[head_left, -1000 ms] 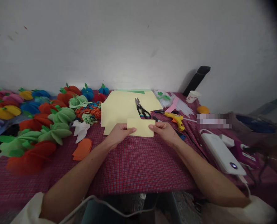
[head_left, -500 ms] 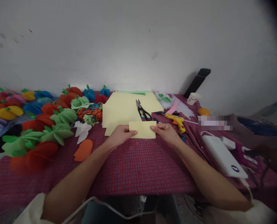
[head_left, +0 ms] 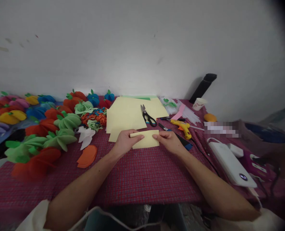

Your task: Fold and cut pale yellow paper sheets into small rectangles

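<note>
A small rectangle of pale yellow paper is held up above the checked tablecloth, spanning both hands. My left hand pinches its left end, thumb on the near face. At the other end my right hand grips it the same way. Just beyond lie larger pale yellow sheets, with black-handled scissors resting on them, blades pointing away. A utility knife lies close behind my right hand, partly hidden by it.
Colourful paper pumpkins crowd the left side, beside paper scraps and orange cut-outs. To the right are a yellow glue gun, a paper cup, a white power bank and a purple power strip.
Both hands have come slightly nearer with the yellow paper, which now tilts a little, its right end higher. The hands are still pinching its two ends.
</note>
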The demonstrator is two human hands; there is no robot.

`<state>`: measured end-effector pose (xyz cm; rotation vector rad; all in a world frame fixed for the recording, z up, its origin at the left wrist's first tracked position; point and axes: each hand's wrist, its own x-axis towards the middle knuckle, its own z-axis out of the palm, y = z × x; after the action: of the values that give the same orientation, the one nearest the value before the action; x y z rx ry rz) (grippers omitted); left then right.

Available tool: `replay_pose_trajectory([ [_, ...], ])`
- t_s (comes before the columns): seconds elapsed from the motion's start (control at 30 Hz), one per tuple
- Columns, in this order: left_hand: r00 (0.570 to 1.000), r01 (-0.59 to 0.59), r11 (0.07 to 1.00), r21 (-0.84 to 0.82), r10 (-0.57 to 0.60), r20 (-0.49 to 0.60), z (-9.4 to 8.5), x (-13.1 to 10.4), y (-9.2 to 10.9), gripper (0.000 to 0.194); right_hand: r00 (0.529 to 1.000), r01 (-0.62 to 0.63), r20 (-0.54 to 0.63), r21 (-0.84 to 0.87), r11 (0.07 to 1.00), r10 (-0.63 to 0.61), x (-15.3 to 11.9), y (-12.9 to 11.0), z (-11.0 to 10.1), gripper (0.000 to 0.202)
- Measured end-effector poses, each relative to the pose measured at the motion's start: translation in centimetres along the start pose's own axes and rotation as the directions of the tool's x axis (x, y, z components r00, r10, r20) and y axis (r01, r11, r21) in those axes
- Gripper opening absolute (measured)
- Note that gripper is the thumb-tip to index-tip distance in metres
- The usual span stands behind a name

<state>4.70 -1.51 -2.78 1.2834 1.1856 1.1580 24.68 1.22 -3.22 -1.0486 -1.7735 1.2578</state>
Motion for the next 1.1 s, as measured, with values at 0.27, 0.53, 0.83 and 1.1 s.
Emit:
replay_pose_trajectory([
  [0.27, 0.999, -0.001, 1.000, 0.009, 0.001, -0.034, -0.3, 0.3, -0.5, 0.024, 1.000, -0.002, -0.017, -0.002, 1.000, 0.002, 0.1, 0.2, 0.1, 0.026],
  [0.53, 0.992, 0.121, 0.908, -0.401, -0.102, 0.069, 0.5, -0.2, 0.1, 0.039, 0.992, -0.014, -0.127, 0.092, 0.996, 0.025, 0.2, 0.0, 0.5, 0.025],
  [0.83, 0.991, 0.134, 0.937, -0.322, -0.131, 0.032, 0.8, -0.1, -0.8, 0.033, 0.974, 0.006, -0.225, 0.112, 0.994, 0.019, 0.2, -0.2, 0.3, 0.024],
  [1.1, 0.991, 0.133, 0.881, -0.453, -0.122, 0.054, 1.6, -0.2, 0.3, 0.026, 0.935, 0.070, -0.346, 0.400, 0.914, 0.079, 0.6, -0.4, 0.3, 0.026],
])
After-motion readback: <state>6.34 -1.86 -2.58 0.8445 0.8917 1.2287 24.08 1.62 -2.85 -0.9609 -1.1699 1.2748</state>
